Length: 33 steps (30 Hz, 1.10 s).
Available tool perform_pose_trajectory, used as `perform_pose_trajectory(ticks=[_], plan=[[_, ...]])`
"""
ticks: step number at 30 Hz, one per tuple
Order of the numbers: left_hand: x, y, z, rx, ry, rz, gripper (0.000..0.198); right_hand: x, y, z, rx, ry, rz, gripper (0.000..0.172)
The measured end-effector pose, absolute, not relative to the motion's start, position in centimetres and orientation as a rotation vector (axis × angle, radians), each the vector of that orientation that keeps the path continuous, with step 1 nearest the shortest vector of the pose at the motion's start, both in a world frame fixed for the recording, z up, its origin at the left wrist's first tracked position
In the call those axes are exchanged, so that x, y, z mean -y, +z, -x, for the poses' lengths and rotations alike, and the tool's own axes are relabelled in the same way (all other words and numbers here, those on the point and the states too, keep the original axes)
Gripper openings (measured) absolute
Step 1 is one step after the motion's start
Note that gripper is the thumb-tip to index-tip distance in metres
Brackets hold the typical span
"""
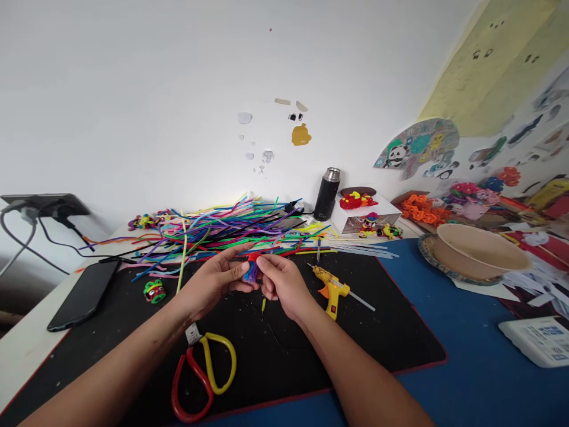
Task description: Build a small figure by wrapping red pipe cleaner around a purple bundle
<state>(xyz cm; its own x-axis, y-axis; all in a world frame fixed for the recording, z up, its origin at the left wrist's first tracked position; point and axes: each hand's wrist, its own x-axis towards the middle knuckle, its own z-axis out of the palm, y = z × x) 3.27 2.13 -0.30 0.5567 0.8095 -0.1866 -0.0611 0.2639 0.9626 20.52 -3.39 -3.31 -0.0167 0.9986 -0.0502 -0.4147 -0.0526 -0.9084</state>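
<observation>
Between my two hands is a small pipe-cleaner figure (251, 271), red at the top with blue and purple below. My left hand (217, 276) pinches it from the left, thumb in front. From the right, my right hand (281, 281) grips its upper edge between thumb and fingers; part of the figure is hidden by the fingertips. Both hands are above the black mat (249, 362). Below my left wrist lie scissors (211, 370) with one red and one yellow handle. To the right of my right hand rests a yellow glue gun (331, 287) with a glue stick in its back.
Many coloured pipe cleaners (222, 228) lie along the wall. A phone (84, 293) and a small green-and-red figure (154, 291) are at left. A black flask (328, 194) stands behind; a beige bowl (482, 252) and a white device (537, 339) sit at right.
</observation>
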Motion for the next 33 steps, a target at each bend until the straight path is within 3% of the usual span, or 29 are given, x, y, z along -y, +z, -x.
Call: perform_pose_trajectory(ticks=[6,14,25,31,33], plan=[[-4.3,-0.6,-2.2,-0.915,0.901,-1.338,0.045,3.0,-2.7,-21.3,0.761,1.347,0.910,0.045],[-8.0,1.1,1.8,-1.009,1.233,-1.195,0.031,3.0,-2.7,-21.8,0.742,1.324,0.896,0.042],[-5.5,-0.9,-1.1,-0.928,0.960,-1.331,0.042,3.0,-2.8,-21.7,0.760,1.321,0.896,0.040],[-4.3,-1.2,-2.1,-0.984,0.859,-1.474,0.067,3.1,-2.7,-21.5,0.764,1.363,0.909,0.042],[-4.1,-1.3,-2.3,-1.002,0.861,-1.502,0.065,3.2,-2.6,-21.4,0.774,1.371,0.917,0.044]])
